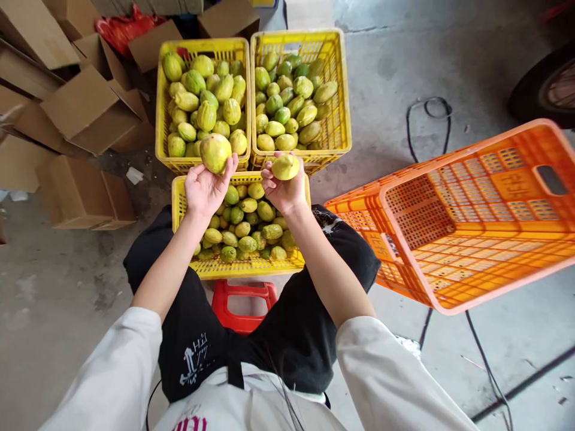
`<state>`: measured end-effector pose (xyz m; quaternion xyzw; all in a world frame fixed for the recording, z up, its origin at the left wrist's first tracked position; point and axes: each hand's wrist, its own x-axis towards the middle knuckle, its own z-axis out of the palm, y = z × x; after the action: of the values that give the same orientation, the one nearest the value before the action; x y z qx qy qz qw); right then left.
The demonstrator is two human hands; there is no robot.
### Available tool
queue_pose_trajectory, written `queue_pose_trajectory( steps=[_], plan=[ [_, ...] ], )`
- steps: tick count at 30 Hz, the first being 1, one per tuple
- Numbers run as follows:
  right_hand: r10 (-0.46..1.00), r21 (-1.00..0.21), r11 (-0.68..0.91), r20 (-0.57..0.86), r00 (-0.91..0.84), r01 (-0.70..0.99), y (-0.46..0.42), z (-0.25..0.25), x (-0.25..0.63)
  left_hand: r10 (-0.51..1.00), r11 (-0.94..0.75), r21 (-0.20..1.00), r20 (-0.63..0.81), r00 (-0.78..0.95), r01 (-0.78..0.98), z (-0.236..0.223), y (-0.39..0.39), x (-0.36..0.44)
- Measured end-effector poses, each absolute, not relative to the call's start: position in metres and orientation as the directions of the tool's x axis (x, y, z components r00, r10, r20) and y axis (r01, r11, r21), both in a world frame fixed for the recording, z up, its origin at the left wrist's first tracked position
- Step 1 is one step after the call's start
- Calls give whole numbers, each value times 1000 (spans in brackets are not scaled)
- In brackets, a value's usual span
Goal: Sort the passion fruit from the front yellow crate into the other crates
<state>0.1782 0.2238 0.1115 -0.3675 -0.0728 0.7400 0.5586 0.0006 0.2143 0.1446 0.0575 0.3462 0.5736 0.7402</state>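
One fruit in each hand, crates all round
Left hand (207, 187): fingers curled under a big yellowish fruit (216, 153). Right hand (285, 187): fingers wrapped round a smaller pointy one (286, 167). Just below the fingers, a yellow crate (242, 273) full of green-yellow fruit (247, 244).

white sleeves (121, 353) | white top (251, 404), magenta lettering (191, 424) | black trousers (291, 335), white print (194, 358)

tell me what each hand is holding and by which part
Left hand: large yellow-green fruit, held from below by its underside. Right hand: smaller yellow fruit, cradled at its underside.
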Motion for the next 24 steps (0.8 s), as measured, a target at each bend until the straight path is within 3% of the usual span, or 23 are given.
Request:
queue_pose_trajectory(
  steps=[9,17,24],
  plan=[
    [910,-498,-305,-403,-95,-812,228,95,175,896,330,525,-435,87,-785,151,212,1],
    [934,-618,-287,-349,-72,-732,226,97,178,907,310,579,-417,53,-754,150,211,2],
    [945,-619,-274,-315,-86,-736,225,98,172,922,314,501,-365,133,-807,143,209,1]
  ],
)
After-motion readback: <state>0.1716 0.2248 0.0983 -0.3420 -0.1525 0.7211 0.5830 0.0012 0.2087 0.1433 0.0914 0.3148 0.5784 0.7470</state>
